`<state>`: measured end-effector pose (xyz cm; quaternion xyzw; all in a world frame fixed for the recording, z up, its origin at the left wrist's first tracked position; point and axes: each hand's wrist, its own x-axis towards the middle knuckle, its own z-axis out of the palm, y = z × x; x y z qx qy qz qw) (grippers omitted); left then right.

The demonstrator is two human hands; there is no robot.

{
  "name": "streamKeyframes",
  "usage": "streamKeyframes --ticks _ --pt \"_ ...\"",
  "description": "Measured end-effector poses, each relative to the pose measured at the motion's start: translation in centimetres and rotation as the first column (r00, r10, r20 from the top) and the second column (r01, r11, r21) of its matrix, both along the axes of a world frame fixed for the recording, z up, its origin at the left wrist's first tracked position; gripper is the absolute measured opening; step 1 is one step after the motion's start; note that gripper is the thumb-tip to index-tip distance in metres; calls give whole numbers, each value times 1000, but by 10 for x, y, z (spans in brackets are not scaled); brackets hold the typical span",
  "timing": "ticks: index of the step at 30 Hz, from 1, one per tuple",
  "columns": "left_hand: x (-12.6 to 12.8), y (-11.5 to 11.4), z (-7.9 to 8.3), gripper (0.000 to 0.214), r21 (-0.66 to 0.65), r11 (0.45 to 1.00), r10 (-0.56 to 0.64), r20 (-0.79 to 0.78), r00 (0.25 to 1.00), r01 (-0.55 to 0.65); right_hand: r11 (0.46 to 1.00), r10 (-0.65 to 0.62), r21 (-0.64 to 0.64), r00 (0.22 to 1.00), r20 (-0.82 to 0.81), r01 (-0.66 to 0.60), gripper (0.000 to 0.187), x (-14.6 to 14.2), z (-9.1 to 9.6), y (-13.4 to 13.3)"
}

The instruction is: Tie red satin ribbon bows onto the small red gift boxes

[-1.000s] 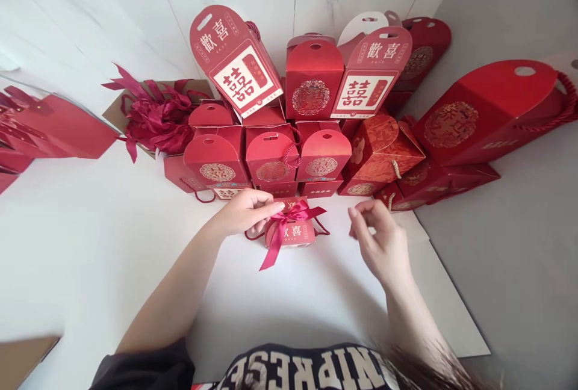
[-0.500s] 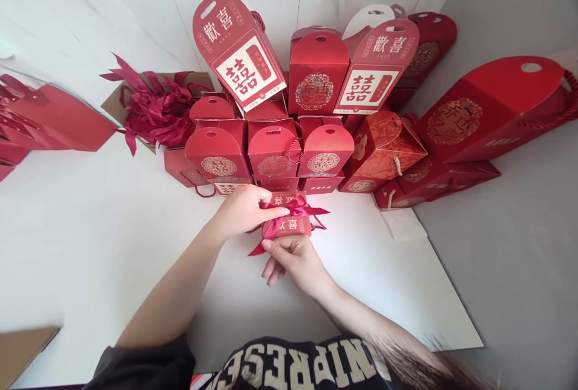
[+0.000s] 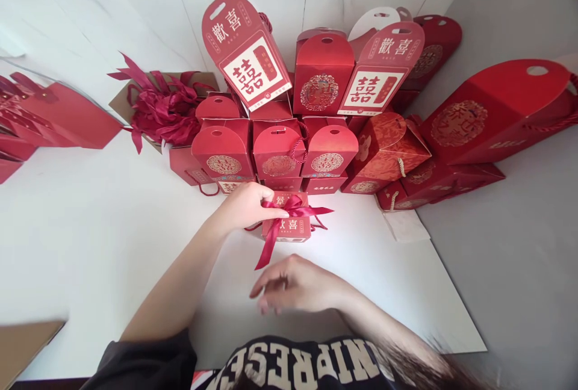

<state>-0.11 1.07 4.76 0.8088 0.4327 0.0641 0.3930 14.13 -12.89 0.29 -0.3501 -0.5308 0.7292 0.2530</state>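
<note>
A small red gift box [image 3: 295, 231] with gold and white characters stands on the white table in front of me. A dark pink ribbon [image 3: 270, 244] is tied in a bow across its top, one tail hanging down the near side and another pointing right. My left hand [image 3: 246, 206] pinches the bow at the box's upper left, thumb lying over the ribbon. Nearer my body, my right hand [image 3: 295, 286] is apart from the box, slightly blurred, its fingers loosely curled and parted with nothing seen in them. Red cords show at both sides of the box.
Rows of stacked red gift boxes [image 3: 277, 152] stand just behind, against the marbled wall. An open carton holds a heap of ribbons [image 3: 165, 107] at the back left. Red bags [image 3: 76, 116] lie far left, and a cardboard piece [image 3: 27, 345] sits at the lower left.
My right hand has let go of the ribbon's near tail and drawn back toward my body. That tail now hangs down the box's front. My left hand keeps its grip on the bow.
</note>
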Motion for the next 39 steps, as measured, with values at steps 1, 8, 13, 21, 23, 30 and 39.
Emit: streamKeyframes --ticks 1,8,13,21,23,30,39 --pt "-2 1 1 48 -19 999 -36 4 999 36 988 86 121 994 70 -94 25 10 12 0" --pt "-15 7 4 36 -173 966 -193 -1 981 190 796 -484 547 814 322 257 29 75 55 48" --pt "-15 7 5 43 -178 968 -185 -24 982 178 778 -465 591 827 315 213 32 74 24 84" --pt "-19 13 3 50 -118 972 -210 -63 976 202 908 -146 413 975 170 64 32 78 14 93" --pt "-21 14 2 49 -117 972 -215 -73 974 206 921 -107 388 982 154 40 35 82 14 95" --pt "-18 13 1 48 -174 975 -157 -88 984 140 944 -73 325 995 66 48 37 87 5 98" --pt "-13 11 1 48 -259 960 -131 -68 989 109 966 -61 248 995 -73 78 33 91 -12 99"
